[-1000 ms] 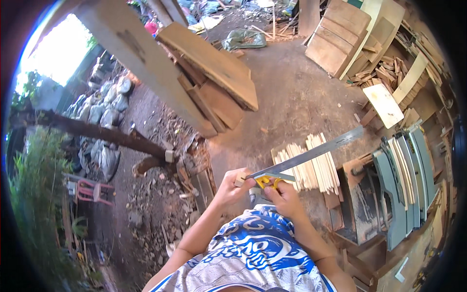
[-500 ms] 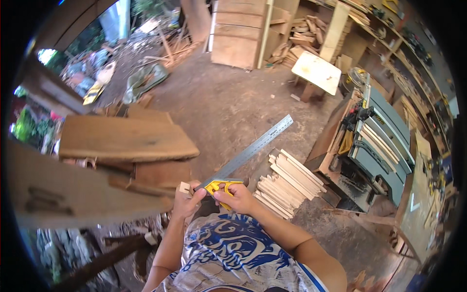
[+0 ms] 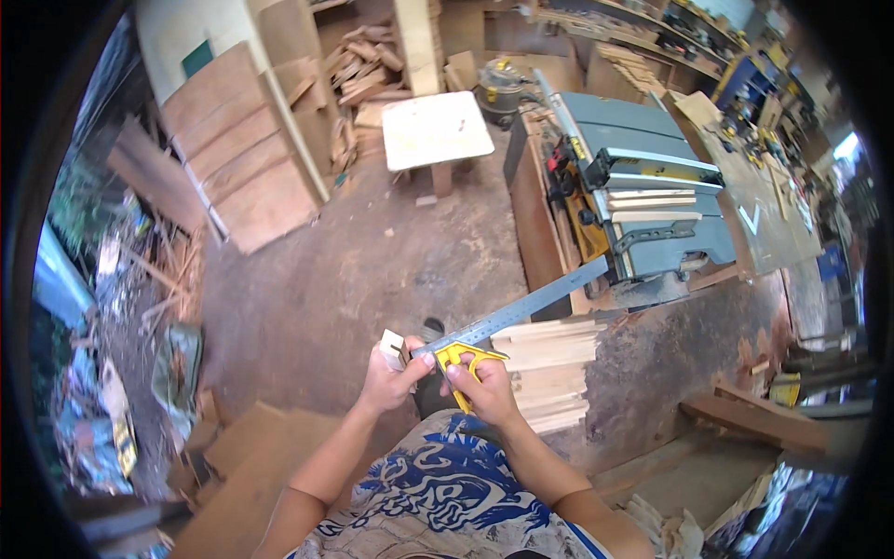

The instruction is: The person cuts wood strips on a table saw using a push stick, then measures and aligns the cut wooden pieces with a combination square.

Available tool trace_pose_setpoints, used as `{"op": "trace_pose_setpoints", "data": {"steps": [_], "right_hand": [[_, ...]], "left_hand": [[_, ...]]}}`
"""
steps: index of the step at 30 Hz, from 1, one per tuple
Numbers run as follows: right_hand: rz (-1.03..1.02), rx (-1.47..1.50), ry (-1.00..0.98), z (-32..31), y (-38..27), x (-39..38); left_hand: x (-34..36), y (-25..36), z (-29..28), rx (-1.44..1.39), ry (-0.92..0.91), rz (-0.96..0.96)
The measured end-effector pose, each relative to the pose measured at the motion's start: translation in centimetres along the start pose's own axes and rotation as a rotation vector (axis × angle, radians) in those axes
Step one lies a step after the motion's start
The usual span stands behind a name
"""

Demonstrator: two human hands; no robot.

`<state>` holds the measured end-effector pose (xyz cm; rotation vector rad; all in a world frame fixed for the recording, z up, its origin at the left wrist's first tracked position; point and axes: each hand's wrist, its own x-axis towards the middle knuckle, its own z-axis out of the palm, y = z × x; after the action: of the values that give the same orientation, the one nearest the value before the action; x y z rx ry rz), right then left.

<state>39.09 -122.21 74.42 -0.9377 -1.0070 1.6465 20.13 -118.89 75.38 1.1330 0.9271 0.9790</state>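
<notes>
In front of my shirt I hold a combination square with a long steel blade (image 3: 526,306) and a yellow head (image 3: 472,358). My right hand (image 3: 486,391) is closed round the yellow head. My left hand (image 3: 391,380) grips a small wooden piece (image 3: 392,345) with a dark notch in its end, its thumb by the blade's near end. The blade slants up to the right, its far tip in front of the table saw. Beneath it on the floor lies a stack of pale wood strips (image 3: 548,368); fingers hide where wood and square meet.
A grey table saw (image 3: 643,140) with several strips (image 3: 652,200) on top stands at the right. A white-topped stand (image 3: 436,130) and a shop vacuum (image 3: 503,88) are farther back. Wooden panels (image 3: 233,149) lean at the far left; boards (image 3: 270,466) lie at the lower left.
My view has swung to the right, bringing the table saw nearer the middle. Both hands still hold the square and the wooden piece.
</notes>
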Motion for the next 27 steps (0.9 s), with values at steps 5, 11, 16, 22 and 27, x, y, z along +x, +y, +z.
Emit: {"op": "trace_pose_setpoints", "data": {"steps": [5, 11, 16, 22, 27], "right_hand": [[0.076, 0.236, 0.146, -0.4, -4.1, 14.5], [-0.054, 0.268, 0.285, -2.6, -10.3, 27.9], [-0.185, 0.346, 0.418, -6.0, -13.3, 38.9], [-0.230, 0.531, 0.573, -11.3, -15.4, 51.7], [-0.235, 0.449, 0.885, -15.5, -17.8, 56.9]], "left_hand": [[15.6, 4.4, -5.1, 0.114, -0.071, 0.073], [33.4, 9.5, -8.0, 0.336, -0.217, 0.445], [47.7, 11.2, -8.2, 0.228, -0.360, 0.400], [65.4, 12.5, -8.9, 0.343, -0.611, 0.411], [76.4, 13.5, -4.5, 0.249, -0.931, 0.401]]}}
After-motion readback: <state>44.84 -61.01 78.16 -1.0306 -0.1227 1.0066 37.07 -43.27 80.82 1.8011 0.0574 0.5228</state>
